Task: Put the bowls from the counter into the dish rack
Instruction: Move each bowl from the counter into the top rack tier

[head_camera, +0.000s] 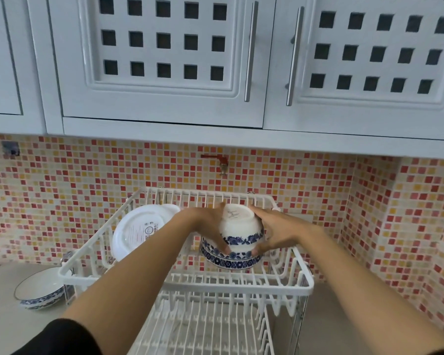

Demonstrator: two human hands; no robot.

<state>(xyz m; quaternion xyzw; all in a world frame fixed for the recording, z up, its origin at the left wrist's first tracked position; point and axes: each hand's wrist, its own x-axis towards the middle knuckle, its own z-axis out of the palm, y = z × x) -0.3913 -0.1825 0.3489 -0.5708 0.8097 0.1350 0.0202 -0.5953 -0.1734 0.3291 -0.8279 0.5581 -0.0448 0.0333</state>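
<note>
From the head view, both hands reach into the upper tier of the white dish rack point(303, 285), which stands on the bench point(0, 319) against the mosaic wall. The left hand point(205, 221) and the right hand point(274, 231) are each closed around opposite sides of an upturned blue-and-white bowl point(239, 226), its foot ring facing up. It sits directly over a second inverted bowl point(228, 260) of the same pattern already in the rack, and the two appear to be touching, though whether the held one has fully settled cannot be told. A white plate point(136, 231) leans on edge at the rack's left end, well clear of the bowls. One more patterned bowl point(40, 290) waits upright on the bench, just left of the rack. To do this step well, I would keep the held bowl level and centred over the lower one, lower it until the rims nest evenly, then loosen both hands together so it does not slide or tip against the wires
</note>
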